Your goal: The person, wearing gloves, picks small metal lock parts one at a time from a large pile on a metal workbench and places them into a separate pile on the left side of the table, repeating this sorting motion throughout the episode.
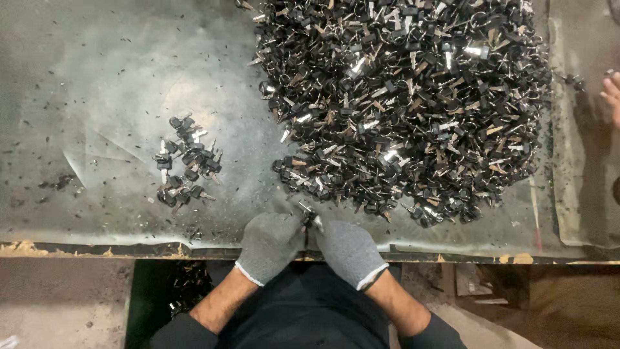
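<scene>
Both my hands wear grey knit gloves and meet at the table's near edge. My left hand (270,244) and my right hand (349,251) pinch a small black-headed key with a ring (309,218) between their fingertips. A huge heap of black-headed keys on rings (407,103) lies just beyond my hands, spreading to the far right. A small cluster of sorted keys (186,169) sits to the left of my hands.
The table (97,97) has a worn glassy top strewn with black specks. Another person's hand (610,94) shows at the right edge. A dark green bin (161,291) with a few keys stands under the table's front edge at left.
</scene>
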{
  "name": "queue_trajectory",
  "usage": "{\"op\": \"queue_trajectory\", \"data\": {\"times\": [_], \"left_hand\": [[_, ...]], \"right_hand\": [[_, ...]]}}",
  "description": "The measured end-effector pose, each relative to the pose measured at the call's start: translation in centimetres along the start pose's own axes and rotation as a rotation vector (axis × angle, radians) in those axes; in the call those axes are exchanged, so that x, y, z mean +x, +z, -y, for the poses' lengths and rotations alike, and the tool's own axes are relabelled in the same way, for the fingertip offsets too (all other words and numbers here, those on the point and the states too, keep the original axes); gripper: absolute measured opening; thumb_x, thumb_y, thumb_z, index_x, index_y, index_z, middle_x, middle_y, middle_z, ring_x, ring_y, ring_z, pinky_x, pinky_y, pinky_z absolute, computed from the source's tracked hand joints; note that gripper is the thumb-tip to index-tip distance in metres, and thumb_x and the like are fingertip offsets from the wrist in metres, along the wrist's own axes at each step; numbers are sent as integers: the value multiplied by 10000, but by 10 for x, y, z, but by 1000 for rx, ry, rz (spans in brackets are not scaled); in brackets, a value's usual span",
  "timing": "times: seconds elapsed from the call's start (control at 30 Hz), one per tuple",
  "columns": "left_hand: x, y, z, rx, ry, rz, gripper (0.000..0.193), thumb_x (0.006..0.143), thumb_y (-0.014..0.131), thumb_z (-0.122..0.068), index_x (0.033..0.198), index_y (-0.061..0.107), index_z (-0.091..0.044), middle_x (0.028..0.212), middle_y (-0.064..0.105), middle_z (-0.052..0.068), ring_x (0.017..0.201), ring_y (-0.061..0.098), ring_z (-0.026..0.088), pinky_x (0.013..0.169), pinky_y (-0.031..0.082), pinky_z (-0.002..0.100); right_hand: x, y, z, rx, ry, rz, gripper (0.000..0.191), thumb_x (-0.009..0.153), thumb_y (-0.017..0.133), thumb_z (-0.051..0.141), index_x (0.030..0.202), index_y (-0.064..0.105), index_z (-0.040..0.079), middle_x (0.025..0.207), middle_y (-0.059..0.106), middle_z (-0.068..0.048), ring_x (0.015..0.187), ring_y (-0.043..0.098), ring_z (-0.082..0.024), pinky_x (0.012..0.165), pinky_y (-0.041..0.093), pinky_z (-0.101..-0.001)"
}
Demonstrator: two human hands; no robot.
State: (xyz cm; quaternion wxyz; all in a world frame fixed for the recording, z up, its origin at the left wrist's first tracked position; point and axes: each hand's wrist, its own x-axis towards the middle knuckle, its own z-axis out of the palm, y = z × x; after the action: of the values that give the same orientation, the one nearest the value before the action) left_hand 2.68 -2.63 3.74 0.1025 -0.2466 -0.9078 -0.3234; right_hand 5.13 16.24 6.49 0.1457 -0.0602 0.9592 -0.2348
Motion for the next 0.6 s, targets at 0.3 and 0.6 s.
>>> {"op": "queue_trajectory", "data": {"times": [0.3,0.6], "left_hand": [[37,-9,5,231,-101,-158,244,749,794,-253,896,694,-85,851,682,87,769,664,318,682,521,467],[20,3,0,-368,-268,71,242,848,712,-122,1082,688,-67,991,693,146,855,707,314,748,563,454]], "right_hand": [[-1,16,-9,-48,72,15,423,973,576,357,1293,586,79,905,734,-219,819,729,-416,693,586,-529],[-18,14,-7,46,115,120,407,949,604,329,1203,557,15,834,720,-224,779,727,-412,665,583,-522]]}}
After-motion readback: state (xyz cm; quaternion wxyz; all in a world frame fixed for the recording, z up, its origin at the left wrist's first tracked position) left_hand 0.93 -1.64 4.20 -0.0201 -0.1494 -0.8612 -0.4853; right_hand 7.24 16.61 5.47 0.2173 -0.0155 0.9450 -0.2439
